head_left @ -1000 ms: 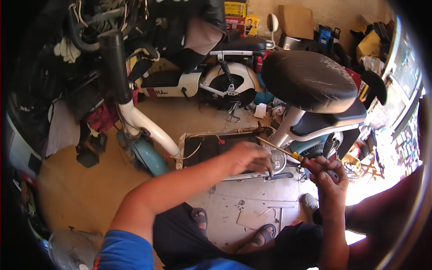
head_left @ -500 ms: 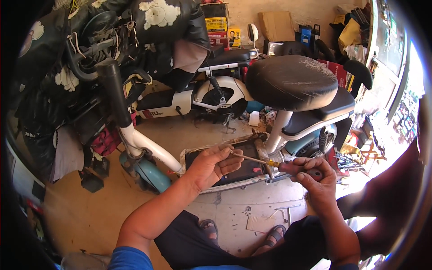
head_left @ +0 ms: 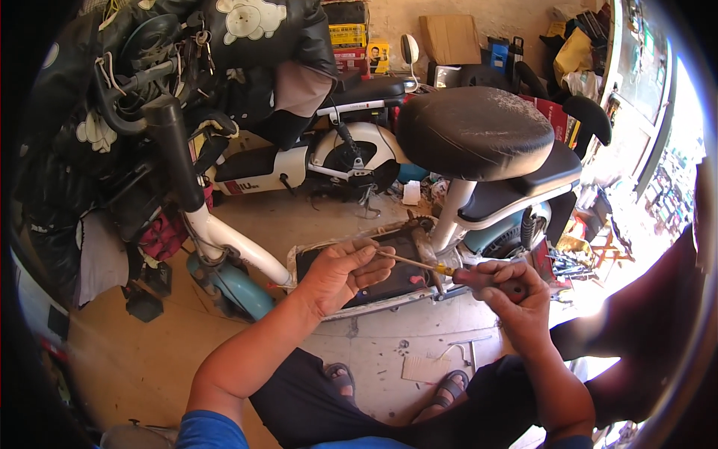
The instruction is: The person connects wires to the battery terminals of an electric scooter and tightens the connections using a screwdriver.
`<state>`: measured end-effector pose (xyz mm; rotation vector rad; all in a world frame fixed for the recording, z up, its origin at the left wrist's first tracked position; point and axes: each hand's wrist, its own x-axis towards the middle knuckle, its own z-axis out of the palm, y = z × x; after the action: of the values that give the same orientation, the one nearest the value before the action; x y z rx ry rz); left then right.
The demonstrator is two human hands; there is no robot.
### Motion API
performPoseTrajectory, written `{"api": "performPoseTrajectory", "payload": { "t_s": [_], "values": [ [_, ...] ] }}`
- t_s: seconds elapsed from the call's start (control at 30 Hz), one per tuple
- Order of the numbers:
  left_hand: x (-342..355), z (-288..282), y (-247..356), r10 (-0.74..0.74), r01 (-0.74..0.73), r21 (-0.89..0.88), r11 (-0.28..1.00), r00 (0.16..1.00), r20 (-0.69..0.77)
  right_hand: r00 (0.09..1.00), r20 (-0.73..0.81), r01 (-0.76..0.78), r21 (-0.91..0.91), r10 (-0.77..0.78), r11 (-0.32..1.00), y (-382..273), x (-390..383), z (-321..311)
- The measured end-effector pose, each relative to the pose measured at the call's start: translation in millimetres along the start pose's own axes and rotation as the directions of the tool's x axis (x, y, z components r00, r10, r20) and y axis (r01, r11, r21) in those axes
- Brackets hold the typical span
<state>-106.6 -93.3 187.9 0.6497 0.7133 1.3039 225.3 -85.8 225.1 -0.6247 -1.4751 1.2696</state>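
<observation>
A screwdriver with a dark red handle, a yellow collar and a long thin shaft lies nearly level between my hands. Its handle sits in my right hand, fingers curled round it. My left hand pinches the tip end of the shaft between thumb and forefinger, the other fingers loosely bent. Whether something small is also in that pinch, I cannot make out. Both hands are above the opened footboard compartment of a white and teal electric scooter, where a dark block shows.
The scooter's round black seat rises beyond my right hand. Behind stands another white scooter, with a black padded cover at left. A cardboard piece lies on the floor near my feet; tools are heaped at right.
The whole view has shifted slightly, so the scene sits a little further left. Both hands keep the same hold on the screwdriver.
</observation>
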Motion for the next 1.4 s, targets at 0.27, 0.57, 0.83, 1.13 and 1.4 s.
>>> {"api": "performPoseTrajectory", "payload": {
  "t_s": [0.27,0.57,0.83,1.13,1.4],
  "values": [
    [4.1,-11.6,5.3,-0.024,0.022,0.087,0.996,1.0,0.014,0.968,0.238,0.151,-0.3,-0.08,0.942,-1.6,-2.4,0.9],
    [-4.0,-5.8,37.4,0.081,-0.083,0.237,0.968,0.997,0.018,0.913,-0.034,-0.355,0.425,0.407,0.833,14.6,12.1,-5.8],
    [-35.5,-175.3,48.3,-0.145,0.457,0.832,0.314,0.889,-0.434,0.926,-0.071,-0.333,0.312,0.372,0.89,0.2,5.9,-13.3],
    [-66.6,-295.3,-53.3,0.044,0.058,0.124,0.991,0.722,-0.69,0.906,-0.02,-0.395,0.32,0.423,0.861,8.6,4.6,-15.0],
    [-54.4,-305.6,-73.4,0.077,-0.152,-0.027,0.988,0.632,-0.771,0.897,-0.042,-0.415,0.263,0.44,0.871,18.7,0.8,-21.6]
  ]
}}
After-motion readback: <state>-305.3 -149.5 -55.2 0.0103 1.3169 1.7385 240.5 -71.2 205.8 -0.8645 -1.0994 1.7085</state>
